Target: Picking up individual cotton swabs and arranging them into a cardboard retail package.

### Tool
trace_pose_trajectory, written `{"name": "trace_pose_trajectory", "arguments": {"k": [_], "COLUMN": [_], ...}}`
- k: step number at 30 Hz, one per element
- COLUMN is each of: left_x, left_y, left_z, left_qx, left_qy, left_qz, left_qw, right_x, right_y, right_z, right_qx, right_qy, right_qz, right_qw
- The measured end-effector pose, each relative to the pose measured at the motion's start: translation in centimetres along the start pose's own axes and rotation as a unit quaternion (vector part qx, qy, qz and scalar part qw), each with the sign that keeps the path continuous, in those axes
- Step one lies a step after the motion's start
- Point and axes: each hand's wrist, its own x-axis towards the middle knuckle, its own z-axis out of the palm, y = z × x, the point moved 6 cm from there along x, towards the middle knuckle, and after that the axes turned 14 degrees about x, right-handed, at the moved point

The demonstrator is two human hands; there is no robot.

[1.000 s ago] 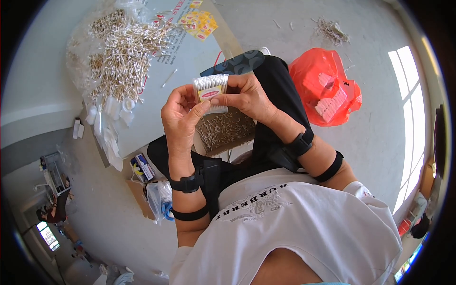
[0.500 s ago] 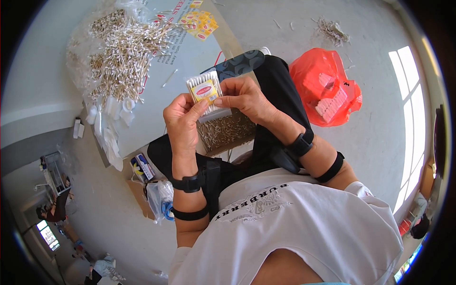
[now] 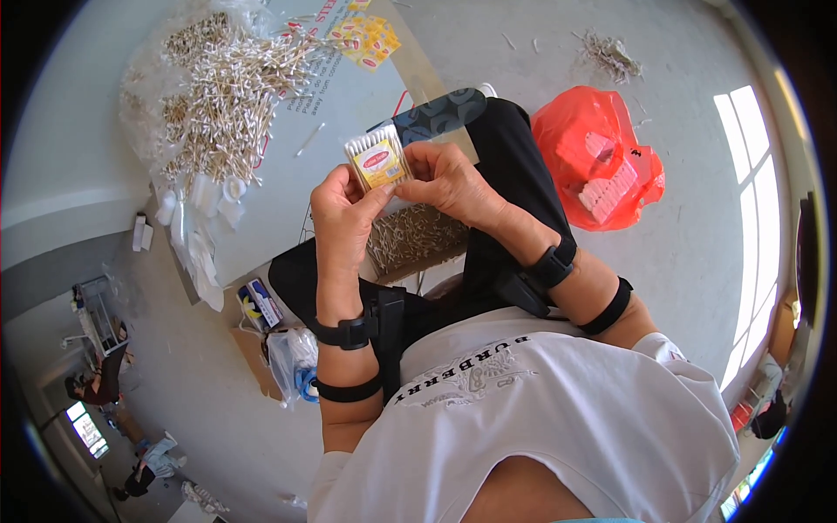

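Between my two hands is a clear packet of cotton swabs (image 3: 380, 139) with a yellow, white and red label card, white tips lined up along its far edge. My left hand (image 3: 343, 218) is closed on its lower left side, thumb on the front. On the right edge, my right hand (image 3: 455, 186) pinches the packet with thumb and bent fingers. Just below, an open cardboard box (image 3: 418, 240) of loose cotton swabs sits at my lap. A single cotton swab (image 3: 309, 139) lies on the table left of the packet.
A big heap of loose swabs (image 3: 222, 109) in clear plastic covers the table's far left. Yellow label cards (image 3: 370, 44) lie at its far edge. On the floor, a red plastic bag (image 3: 558, 131) holds packets at right; scattered swabs (image 3: 610, 57) lie beyond it.
The packet is turned a little more face-up, and its plastic sits closer around the swabs. My left hand has shifted slightly right; the right hand keeps its pinch.
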Motion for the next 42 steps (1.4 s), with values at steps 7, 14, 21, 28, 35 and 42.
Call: {"name": "trace_pose_trajectory", "arguments": {"k": [7,14,21,28,35,42], "left_x": [0.0,-0.7,-2.2,-2.5,-2.7,-4.7], "left_y": [-1.1,1.5,3.6,5.0,5.2,1.2], "left_z": [0.2,-0.1,-0.2,0.0,-0.8,-4.0], "left_qx": [-0.026,-0.109,0.025,0.126,0.103,0.034], "left_qy": [-0.009,0.033,0.092,0.112,0.116,0.173], "left_qz": [-0.025,0.066,0.213,0.351,0.283,0.145], "left_qw": [0.999,0.991,0.972,0.921,0.946,0.974], "right_x": [-0.1,-0.7,-0.9,-1.0,0.0,-0.4], "right_y": [0.3,-0.4,-3.1,-3.6,-2.2,-0.7], "right_z": [0.0,0.7,1.9,2.1,2.0,3.0], "right_qx": [-0.016,-0.006,-0.126,-0.141,-0.147,-0.026], "right_qy": [0.002,-0.018,-0.017,-0.032,-0.040,-0.028], "right_qz": [0.007,-0.050,-0.193,-0.240,-0.174,-0.005], "right_qw": [1.000,0.999,0.973,0.960,0.973,0.999]}}
